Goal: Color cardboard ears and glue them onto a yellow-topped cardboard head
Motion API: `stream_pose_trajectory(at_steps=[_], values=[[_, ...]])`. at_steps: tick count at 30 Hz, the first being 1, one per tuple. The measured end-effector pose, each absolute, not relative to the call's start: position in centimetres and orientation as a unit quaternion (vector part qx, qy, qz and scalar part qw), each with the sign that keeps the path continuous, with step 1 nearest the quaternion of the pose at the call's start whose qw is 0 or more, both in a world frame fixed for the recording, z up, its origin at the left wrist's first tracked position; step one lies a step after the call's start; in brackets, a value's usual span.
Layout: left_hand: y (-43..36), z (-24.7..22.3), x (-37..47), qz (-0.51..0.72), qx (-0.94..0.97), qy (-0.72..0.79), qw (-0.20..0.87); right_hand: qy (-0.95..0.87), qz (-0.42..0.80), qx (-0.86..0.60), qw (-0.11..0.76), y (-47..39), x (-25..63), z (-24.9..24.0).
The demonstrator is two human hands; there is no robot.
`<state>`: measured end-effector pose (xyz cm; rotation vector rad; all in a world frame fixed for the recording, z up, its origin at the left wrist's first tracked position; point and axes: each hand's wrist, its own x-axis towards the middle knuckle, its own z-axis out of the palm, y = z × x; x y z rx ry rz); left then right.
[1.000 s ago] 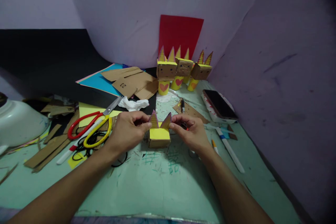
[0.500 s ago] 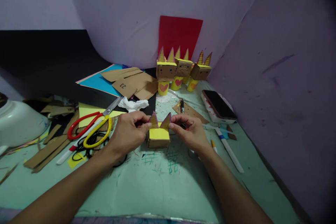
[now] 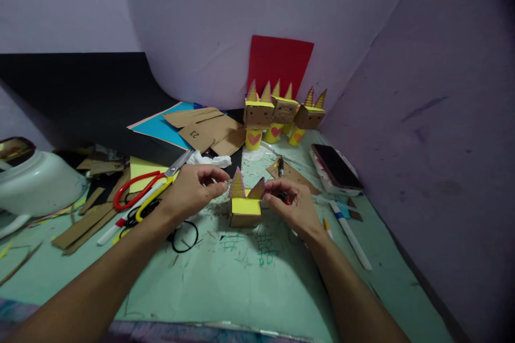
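Note:
A small cardboard box (image 3: pixel 245 220) with a yellow top (image 3: pixel 245 206) sits on the table between my hands. Two pointed, purple-edged paper ears rise from it: the left ear (image 3: pixel 237 184) is nearly upright, and the right ear (image 3: pixel 256 189) leans outward. My left hand (image 3: pixel 197 190) is just left of the box, thumb and forefinger apart with nothing between them. Close beside the right ear is my right hand (image 3: pixel 293 203), its thumb and forefinger parted at the ear's outer edge; whether they touch it I cannot tell.
Three similar eared figures (image 3: pixel 259 115) stand behind, before a red sheet (image 3: pixel 280 64). Scissors (image 3: pixel 137 187), cardboard strips (image 3: pixel 86 228) and a black elastic loop (image 3: pixel 197 236) lie to the left. A phone (image 3: pixel 336 166) and a white pen (image 3: pixel 354 241) are on the right.
My left hand has let go of the left ear and drawn back leftward. My right thumb has come off the right ear, and that hand stays close by. The view has shifted slightly.

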<state>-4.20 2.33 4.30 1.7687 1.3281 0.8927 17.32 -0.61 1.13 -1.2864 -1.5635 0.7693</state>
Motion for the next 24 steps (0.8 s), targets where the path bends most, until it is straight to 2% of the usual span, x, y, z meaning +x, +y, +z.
stream_pose_trajectory(at_steps=[6, 24], values=[[2.2, 3.5, -3.1, 0.336, 0.690, 0.500, 0.401, -0.653, 0.271, -0.519, 0.480, -0.5, 16.8, 1.0], [1.8, 3.7, -2.8, 0.360, 0.738, 0.464, 0.331, -0.668, 0.264, -0.506, 0.478, -0.3, 16.9, 1.1]])
